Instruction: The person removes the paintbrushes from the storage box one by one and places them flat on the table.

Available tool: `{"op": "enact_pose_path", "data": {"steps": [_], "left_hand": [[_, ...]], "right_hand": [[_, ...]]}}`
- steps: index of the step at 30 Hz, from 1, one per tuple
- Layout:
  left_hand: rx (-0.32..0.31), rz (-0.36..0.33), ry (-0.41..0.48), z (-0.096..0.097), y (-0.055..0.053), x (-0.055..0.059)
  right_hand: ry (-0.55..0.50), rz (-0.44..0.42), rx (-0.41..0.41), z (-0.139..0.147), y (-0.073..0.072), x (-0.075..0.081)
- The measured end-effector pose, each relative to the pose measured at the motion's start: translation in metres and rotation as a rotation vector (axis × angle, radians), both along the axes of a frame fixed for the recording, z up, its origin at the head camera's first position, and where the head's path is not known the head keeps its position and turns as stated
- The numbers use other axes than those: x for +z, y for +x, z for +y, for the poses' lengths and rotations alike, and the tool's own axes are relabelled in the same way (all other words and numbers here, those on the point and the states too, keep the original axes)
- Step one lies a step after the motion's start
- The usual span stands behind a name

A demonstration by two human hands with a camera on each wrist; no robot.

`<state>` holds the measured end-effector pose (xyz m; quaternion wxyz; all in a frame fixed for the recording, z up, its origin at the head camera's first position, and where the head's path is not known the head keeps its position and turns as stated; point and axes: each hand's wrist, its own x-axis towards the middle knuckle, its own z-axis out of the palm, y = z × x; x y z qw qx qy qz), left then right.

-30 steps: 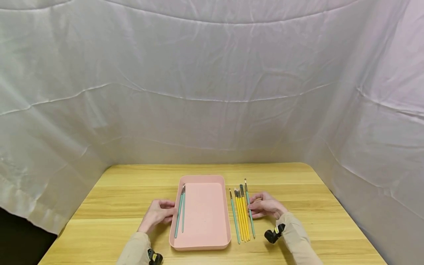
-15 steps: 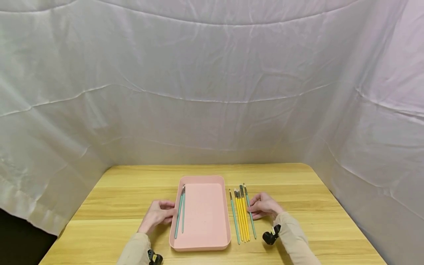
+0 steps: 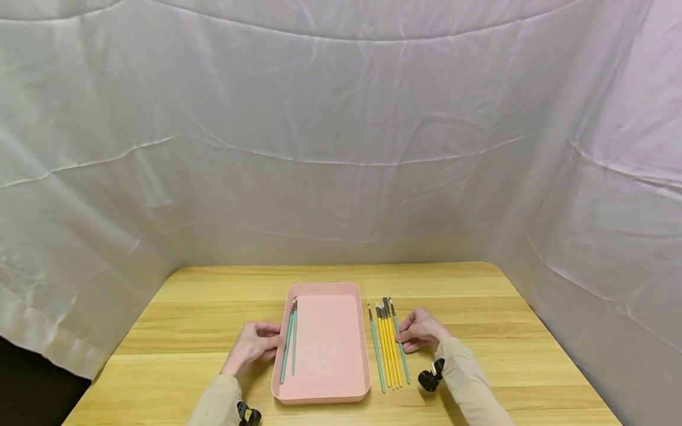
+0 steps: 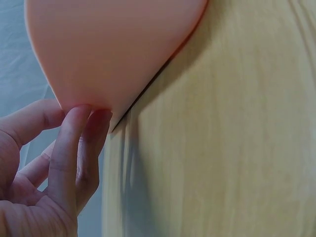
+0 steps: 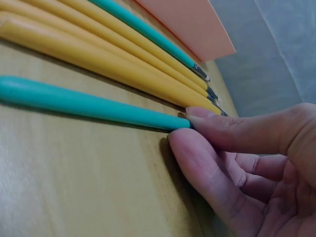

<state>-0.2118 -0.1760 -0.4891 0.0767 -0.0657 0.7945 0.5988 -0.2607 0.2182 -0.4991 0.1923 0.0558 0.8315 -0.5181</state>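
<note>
My left hand (image 3: 254,346) pinches the left rim of a pink tray (image 3: 330,393); in the left wrist view its fingertips (image 4: 79,116) press the outer wall. Two teal paintbrushes (image 3: 288,349) lie inside along the tray's left side. On the table right of the tray, my right hand (image 3: 421,331) holds a teal paintbrush (image 3: 403,355) between thumb and finger. The right wrist view has this brush's handle (image 5: 89,106) lying along the wood, beside several yellow paintbrushes (image 3: 391,355). Another teal paintbrush (image 3: 376,355) lies between the yellow ones and the tray.
The wooden table (image 3: 479,313) has rounded back corners. Pale grey cloth (image 3: 341,148) hangs behind it and along both sides. Black wrist cameras (image 3: 430,376) are strapped over the beige sleeves (image 3: 471,384).
My right hand has shifted slightly left, moving its teal paintbrush closer to the yellow ones and drawing the brush's tip toward me. The left hand stays at the tray.
</note>
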Motion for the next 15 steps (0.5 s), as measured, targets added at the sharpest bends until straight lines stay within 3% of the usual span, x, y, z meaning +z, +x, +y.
{"op": "enact_pose_path", "data": {"steps": [15], "left_hand": [[0.002, 0.004, 0.007, 0.0000, 0.0014, 0.0019]], "right_hand": [[-0.049, 0.003, -0.011, 0.0005, 0.0002, -0.0003]]}}
